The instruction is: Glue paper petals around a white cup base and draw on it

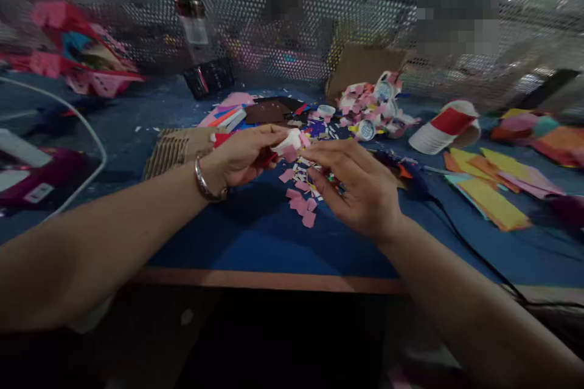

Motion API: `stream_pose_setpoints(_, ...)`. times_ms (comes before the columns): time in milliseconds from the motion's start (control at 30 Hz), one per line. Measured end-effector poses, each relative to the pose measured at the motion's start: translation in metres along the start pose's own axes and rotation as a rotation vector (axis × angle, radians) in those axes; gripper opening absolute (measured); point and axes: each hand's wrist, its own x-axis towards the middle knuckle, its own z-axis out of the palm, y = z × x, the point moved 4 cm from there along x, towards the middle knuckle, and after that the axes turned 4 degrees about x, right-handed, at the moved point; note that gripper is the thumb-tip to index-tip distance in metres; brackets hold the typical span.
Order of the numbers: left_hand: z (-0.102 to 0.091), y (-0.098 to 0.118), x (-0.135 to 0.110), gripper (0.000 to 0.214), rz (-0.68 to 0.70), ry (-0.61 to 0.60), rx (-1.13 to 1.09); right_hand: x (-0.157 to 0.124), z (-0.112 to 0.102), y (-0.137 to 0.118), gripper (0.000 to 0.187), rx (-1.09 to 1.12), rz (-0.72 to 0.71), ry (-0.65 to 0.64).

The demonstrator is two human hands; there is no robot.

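Note:
My left hand, with a metal bracelet at the wrist, is closed on a small white cup-like piece that has pink paper stuck on it. Its exact kind is partly hidden by the fingers. The thumb and fingers of my right hand pinch at the piece's right side, by a bit of pink paper. Below the hands, cut pink paper squares lie scattered on the blue tabletop. Something red shows under my left fingers.
A glue gun with a black cord lies right of my right hand. Coloured paper sheets and a red-and-white paper cup are farther right. Pink-and-white craft pieces are heaped behind. Corrugated cardboard lies left. A metal mesh stands behind.

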Motion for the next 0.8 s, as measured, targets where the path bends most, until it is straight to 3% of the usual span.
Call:
stream_pose_setpoints(133,0.000,-0.002,0.001,0.040,0.029,0.001,0.000,-0.002,0.008,-0.003,0.034,-0.026,-0.007,-0.021)
stream_pose_setpoints(500,0.002,-0.002,-0.003,0.034,0.083,-0.008,0.038,-0.010,0.012,0.003,0.048,-0.253,-0.029,-0.227)
stream_pose_setpoints(800,0.001,-0.003,-0.001,0.033,0.130,0.004,0.046,-0.010,0.012,0.002,0.044,-0.354,-0.080,-0.238)
